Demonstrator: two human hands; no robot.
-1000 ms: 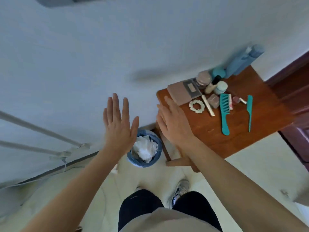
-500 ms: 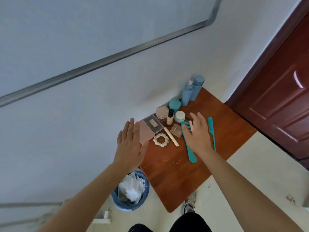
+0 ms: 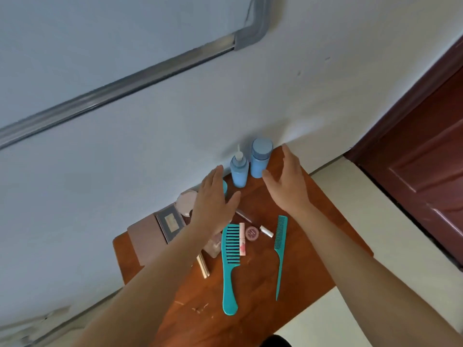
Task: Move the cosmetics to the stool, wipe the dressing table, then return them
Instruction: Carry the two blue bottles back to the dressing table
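A brown wooden table (image 3: 313, 249) against the wall carries the cosmetics. Two blue bottles stand at its far edge: a nozzle bottle (image 3: 239, 171) and a capped bottle (image 3: 260, 160). My right hand (image 3: 288, 184) hovers open just right of the capped bottle, not touching it. My left hand (image 3: 213, 201) is open above a teal jar and a pink round jar (image 3: 184, 202), partly hiding them. A wide teal comb (image 3: 230, 264), a tail comb (image 3: 279, 249), a small pink pot (image 3: 251, 232), a pink tube (image 3: 242, 239), and a mauve wallet with palette (image 3: 152, 234) lie nearer.
A white wall with a grey metal rail (image 3: 125, 81) runs behind the table. A dark red door (image 3: 426, 166) stands at the right. Pale floor (image 3: 375, 211) lies beside the table. A gold stick (image 3: 203, 266) lies by my left forearm.
Both hands moved forward over the table toward the blue bottles. The view shifted up and closer; the bin and my legs dropped out of sight.
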